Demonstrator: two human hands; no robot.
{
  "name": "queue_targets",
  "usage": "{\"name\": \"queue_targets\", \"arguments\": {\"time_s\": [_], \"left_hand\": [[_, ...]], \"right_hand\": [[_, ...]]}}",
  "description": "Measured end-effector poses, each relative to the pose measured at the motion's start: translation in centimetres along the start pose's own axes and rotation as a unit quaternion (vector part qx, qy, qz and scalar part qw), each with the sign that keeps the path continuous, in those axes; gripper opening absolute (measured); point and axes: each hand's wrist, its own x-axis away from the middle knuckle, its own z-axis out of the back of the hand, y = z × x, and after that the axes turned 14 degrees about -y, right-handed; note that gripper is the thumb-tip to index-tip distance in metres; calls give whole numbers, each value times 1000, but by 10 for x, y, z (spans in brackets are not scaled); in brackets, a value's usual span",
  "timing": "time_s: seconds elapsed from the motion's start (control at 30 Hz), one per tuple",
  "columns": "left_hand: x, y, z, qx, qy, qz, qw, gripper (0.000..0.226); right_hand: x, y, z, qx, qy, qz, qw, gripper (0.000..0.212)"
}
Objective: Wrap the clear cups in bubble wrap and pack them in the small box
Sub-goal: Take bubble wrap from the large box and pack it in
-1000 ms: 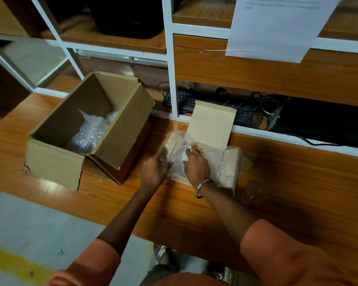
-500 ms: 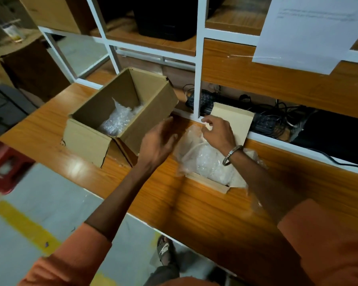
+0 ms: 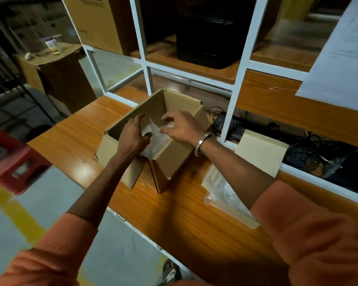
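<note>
Both hands, left hand [image 3: 132, 134] and right hand [image 3: 179, 125], pinch the bubble wrap [image 3: 153, 139] inside the box [image 3: 174, 159]; loose fingers could drop it.

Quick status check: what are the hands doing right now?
Left hand and right hand both gripping bubble wrap inside the small box. Nothing blocking.

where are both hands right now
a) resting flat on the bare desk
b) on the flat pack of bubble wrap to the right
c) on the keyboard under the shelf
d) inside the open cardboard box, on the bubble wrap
d: the left hand and right hand both reach into the open cardboard box, fingers on the bubble wrap inside it.
</note>
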Motion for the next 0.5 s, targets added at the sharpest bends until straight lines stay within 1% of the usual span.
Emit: {"name": "queue_targets", "arguments": {"time_s": [0.03,0.07,0.1,0.13,0.17,0.2,0.27,0.37,0.43,0.5], "left_hand": [[-5,-4,2,-1,-8,-7,1000,72],[-9,-7,2,-1,-15,-16,1000,70],[-13,-9,3,1,-20,-25,999,67],[-17,-10,4,10,-25,-35,999,63],[-20,-11,6,28,-33,-47,998,56],[-23,-11,9,57,-47,-59,996,49],[-28,-8,16,128,-84,-85,985,38],[-34,10,28,191,-116,-125,967,27],[-40,28,33,218,-121,-145,957,27],[-45,47,35,252,-142,-157,944,26]], "right_hand": [[-8,-3,-5,14,-11,-15,1000,50],[-15,-5,-10,24,-23,-25,999,51],[-21,-6,-13,28,-32,-26,999,45],[-26,-6,-16,25,-36,-18,999,34],[-31,-5,-17,15,-36,-5,999,23],[-35,-3,-16,-5,-32,7,999,16],[-42,0,-4,-80,-22,19,996,11],[-41,5,33,-216,4,26,976,13],[-33,9,64,-285,42,32,957,11],[-17,16,95,-342,90,46,934,8]]}}
